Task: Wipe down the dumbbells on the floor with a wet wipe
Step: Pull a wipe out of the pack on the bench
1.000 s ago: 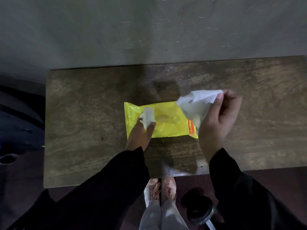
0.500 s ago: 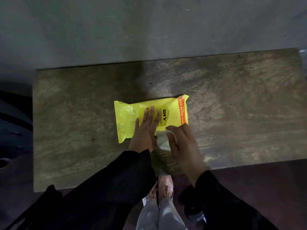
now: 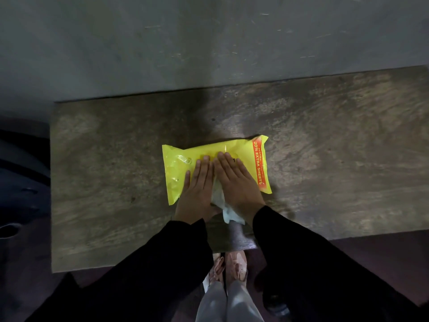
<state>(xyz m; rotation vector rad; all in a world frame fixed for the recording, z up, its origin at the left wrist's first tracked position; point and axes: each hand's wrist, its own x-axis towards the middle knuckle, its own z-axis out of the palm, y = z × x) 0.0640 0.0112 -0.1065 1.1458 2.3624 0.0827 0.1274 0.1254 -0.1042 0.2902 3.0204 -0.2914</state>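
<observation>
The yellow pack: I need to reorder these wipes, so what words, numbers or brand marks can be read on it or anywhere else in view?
"20% EXTRA SHEETS": white letters on the orange band at the right end of the yellow pack.
A smaller line beside it on that band: too blurred to read.
A small round emblem near the pack's left end: not legible.
Any brand name: hidden under the left hand and right hand.

**Dim scene, central pool of light**

Light falls brightest on the yellow pack point(image 3: 216, 168), w/ glare on its film. Bench point(image 3: 325, 159) edges bow from wide-angle distortion. Sleeves point(image 3: 162, 263) and corners sink into near-black shadow; slight softness overall.
</observation>
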